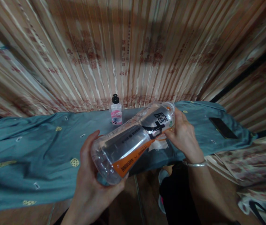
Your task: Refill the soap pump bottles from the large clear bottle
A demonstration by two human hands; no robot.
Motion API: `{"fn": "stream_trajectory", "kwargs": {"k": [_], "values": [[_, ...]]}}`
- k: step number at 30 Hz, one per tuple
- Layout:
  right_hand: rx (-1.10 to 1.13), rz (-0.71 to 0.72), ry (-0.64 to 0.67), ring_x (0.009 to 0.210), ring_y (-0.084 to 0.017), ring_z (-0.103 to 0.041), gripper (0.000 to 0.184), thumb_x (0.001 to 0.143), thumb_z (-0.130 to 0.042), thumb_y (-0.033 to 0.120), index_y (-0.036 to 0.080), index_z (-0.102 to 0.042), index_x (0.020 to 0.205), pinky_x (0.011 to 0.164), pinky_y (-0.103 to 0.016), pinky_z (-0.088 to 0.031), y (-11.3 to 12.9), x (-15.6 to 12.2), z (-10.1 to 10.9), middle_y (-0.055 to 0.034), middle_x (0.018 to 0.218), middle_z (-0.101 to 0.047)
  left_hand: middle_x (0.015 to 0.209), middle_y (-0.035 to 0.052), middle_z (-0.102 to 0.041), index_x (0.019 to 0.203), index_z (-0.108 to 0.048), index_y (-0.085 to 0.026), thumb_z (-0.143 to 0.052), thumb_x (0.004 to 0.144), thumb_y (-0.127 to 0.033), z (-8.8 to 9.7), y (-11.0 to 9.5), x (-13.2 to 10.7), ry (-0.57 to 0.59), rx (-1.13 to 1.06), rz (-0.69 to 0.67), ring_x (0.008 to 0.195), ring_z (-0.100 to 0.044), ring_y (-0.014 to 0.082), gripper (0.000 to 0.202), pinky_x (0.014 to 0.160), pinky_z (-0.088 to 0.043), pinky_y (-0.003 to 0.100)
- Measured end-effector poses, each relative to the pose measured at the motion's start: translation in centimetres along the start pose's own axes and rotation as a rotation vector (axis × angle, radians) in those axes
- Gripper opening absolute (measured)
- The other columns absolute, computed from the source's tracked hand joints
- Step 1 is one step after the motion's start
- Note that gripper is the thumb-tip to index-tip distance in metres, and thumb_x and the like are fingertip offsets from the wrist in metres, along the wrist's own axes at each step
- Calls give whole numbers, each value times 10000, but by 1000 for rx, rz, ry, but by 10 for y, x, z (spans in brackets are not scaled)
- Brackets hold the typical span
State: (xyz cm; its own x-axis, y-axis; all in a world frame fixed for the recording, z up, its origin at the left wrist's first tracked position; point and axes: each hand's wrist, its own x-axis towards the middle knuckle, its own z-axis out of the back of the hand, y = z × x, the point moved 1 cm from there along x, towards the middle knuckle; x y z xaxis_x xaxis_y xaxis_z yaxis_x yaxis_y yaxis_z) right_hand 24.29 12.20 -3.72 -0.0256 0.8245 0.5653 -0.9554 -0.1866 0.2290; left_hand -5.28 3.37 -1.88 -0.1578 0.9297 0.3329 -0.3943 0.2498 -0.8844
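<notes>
A large clear plastic bottle (133, 140) with an orange and black label lies nearly level in the air between both hands. My left hand (93, 181) cups its base from below, fingers wrapped round it. My right hand (184, 134) grips the neck end, fingers closed over the cap area, which is hidden. A silver bangle circles my right wrist. Behind the bottle a small bottle (116, 111) with a black cap and pink label stands upright on the teal cloth (30, 147).
The teal cloth with small gold motifs covers a low surface along a striped curtain (133, 47). A dark flat phone-like object (222, 127) lies at the cloth's right end. My dark-clothed leg and a shoe show below, on a wooden floor.
</notes>
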Motion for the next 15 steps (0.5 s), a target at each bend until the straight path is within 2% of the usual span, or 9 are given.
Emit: {"fn": "stream_trajectory", "kwargs": {"k": [4,9,15], "values": [[11,5,-17,1230,-412,-684,744,858,-628,307,146,-401,1547,1029,-593,-579,1,0,-1,-226,1362,-649,1392,66,-667,1521,-448,-390,-871,666,-376,-1,-4,-2,-16,-1,41,1182,-738,352,954,984,-680,505],[36,5,-15,1207,-401,-692,727,869,-631,319,171,-402,1543,1000,-579,-597,1,0,-1,-202,1328,-662,1390,84,-662,1524,-452,-359,-881,658,-369,0,-4,-2,-20,-3,43,1201,-726,373,967,1003,-670,549],[23,6,-33,1223,-398,-693,731,859,-640,312,184,-410,1541,993,-568,-604,1,0,-1,-195,1346,-660,1360,87,-682,1544,-405,-336,-899,675,-365,4,2,1,54,35,-29,1115,-771,341,1000,899,-711,483]]}}
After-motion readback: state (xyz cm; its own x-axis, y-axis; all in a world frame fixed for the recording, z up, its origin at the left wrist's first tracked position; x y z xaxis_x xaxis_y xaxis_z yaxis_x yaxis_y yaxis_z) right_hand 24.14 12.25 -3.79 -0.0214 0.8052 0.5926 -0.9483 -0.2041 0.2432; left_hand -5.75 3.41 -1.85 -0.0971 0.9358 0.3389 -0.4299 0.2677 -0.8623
